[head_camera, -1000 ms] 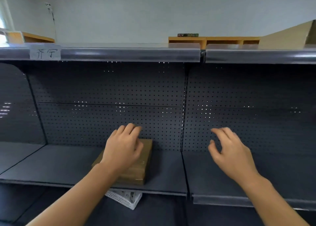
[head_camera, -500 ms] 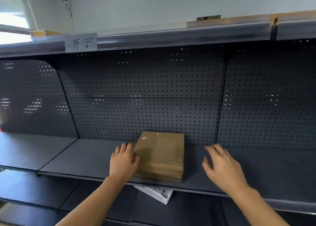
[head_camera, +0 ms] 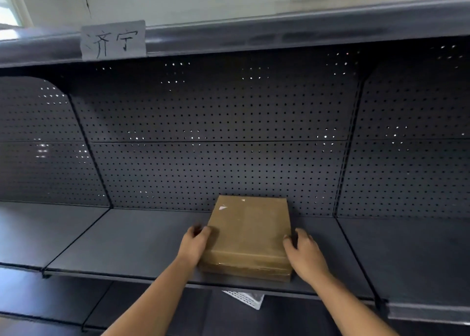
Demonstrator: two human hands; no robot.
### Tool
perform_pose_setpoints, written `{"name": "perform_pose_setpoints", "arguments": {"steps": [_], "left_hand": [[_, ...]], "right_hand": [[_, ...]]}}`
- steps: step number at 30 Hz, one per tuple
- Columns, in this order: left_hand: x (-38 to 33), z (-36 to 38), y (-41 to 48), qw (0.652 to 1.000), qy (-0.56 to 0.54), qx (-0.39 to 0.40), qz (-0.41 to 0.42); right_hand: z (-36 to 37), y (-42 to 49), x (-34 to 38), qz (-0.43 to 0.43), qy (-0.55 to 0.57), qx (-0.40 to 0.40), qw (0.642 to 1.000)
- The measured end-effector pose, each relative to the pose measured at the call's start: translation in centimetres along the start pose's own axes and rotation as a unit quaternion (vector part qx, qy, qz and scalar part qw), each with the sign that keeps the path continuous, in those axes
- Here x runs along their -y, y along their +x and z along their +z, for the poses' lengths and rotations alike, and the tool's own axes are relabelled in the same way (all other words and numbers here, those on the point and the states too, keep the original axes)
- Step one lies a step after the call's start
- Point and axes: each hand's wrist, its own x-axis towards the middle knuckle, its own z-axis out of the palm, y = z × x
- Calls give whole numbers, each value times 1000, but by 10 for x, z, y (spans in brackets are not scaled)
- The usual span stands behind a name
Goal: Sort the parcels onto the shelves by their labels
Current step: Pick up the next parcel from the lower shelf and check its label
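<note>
A flat brown cardboard parcel (head_camera: 249, 236) lies on the dark metal shelf (head_camera: 132, 244), its far edge near the perforated back panel. My left hand (head_camera: 194, 242) presses against the parcel's left side, fingers curled at its edge. My right hand (head_camera: 304, 253) holds the right side the same way. Both hands grip the parcel between them while it rests on the shelf. Above, a white paper label (head_camera: 113, 39) with handwritten characters is stuck on the upper shelf's front rail.
A white plastic basket (head_camera: 245, 298) shows on the lower shelf under the parcel. Upright dividers split the shelf into bays; the bays to the left (head_camera: 38, 231) and right (head_camera: 412, 254) hold nothing. A window is at the far upper left.
My right hand has moved left from open air onto the parcel's right side. My left hand slid off the top to the left edge. The view tilted down and shifted left.
</note>
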Motion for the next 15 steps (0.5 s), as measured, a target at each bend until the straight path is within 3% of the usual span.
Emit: {"name": "perform_pose_setpoints", "arguments": {"steps": [8, 15], "left_hand": [[5, 8, 6, 988, -107, 40, -103], [-16, 8, -26, 979, -195, 22, -61]], "right_hand": [[13, 1, 5, 99, 229, 84, 965], [-15, 0, 15, 54, 278, 84, 955]]}}
